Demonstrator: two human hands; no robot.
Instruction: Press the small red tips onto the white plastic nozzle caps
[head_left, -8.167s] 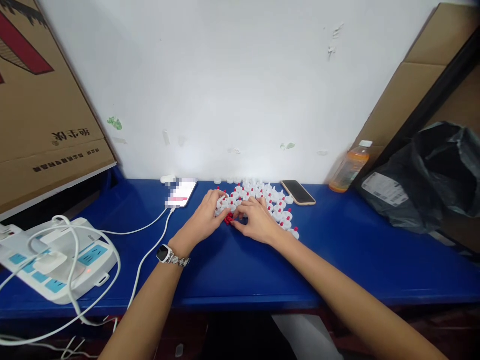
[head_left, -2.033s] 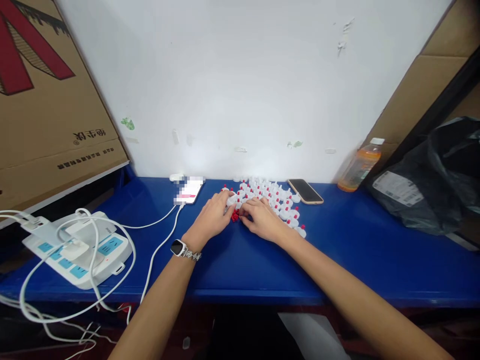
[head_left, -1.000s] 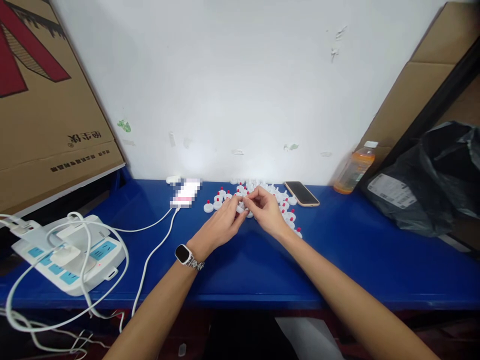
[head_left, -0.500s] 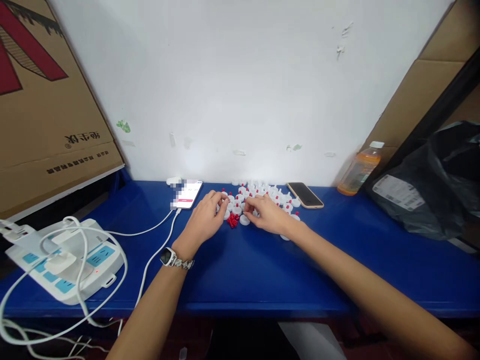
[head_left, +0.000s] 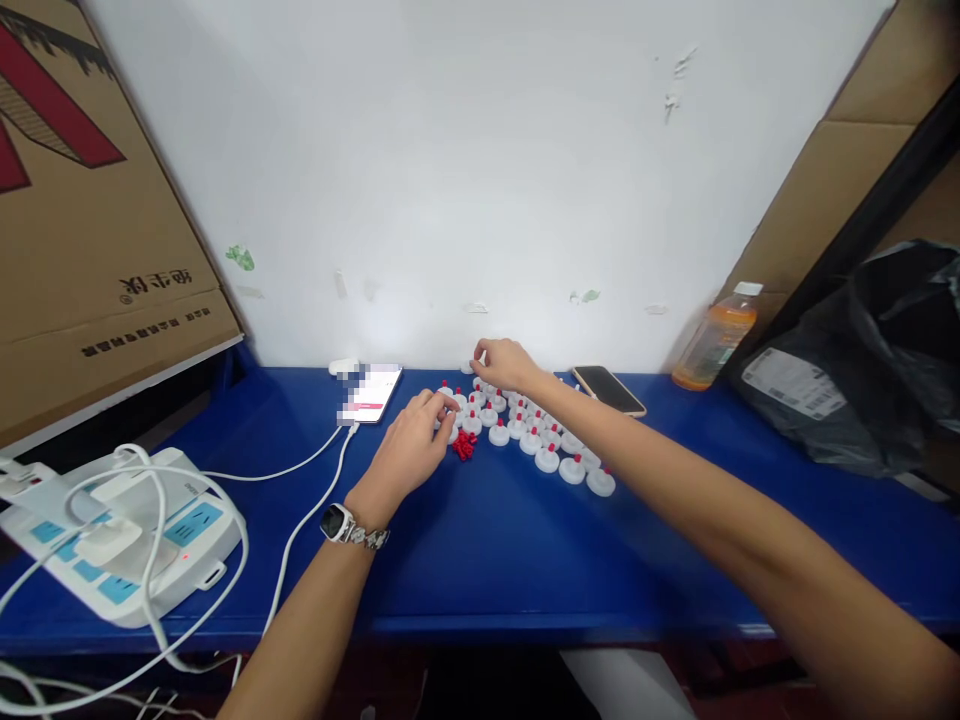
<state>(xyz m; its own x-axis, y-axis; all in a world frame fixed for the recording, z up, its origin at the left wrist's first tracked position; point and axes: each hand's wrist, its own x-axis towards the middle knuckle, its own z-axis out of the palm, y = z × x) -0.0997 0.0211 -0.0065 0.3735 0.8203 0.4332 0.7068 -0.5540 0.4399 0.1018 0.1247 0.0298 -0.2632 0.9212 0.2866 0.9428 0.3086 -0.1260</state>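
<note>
Several white caps with red tips (head_left: 546,452) stand in rows on the blue table (head_left: 480,560). A small pile of loose red plugs (head_left: 464,445) lies just left of them. My left hand (head_left: 411,450) rests beside the pile, with thumb and forefinger closed on a white cap (head_left: 449,404) at the cluster's left edge. My right hand (head_left: 504,361) reaches to the back by the wall, its fingertips pinched on a plain white cap (head_left: 475,361). A watch is on my left wrist.
A white phone (head_left: 369,391) on a white cable lies left of the caps, a dark phone (head_left: 607,389) right of them. An orange drink bottle (head_left: 713,339) and black bag (head_left: 862,360) are at right, a power strip (head_left: 112,535) and cardboard box (head_left: 82,220) at left.
My right hand has left the cluster's near side and reached back toward the wall. The capped pieces it covered now show in rows. My left hand has hardly moved.
</note>
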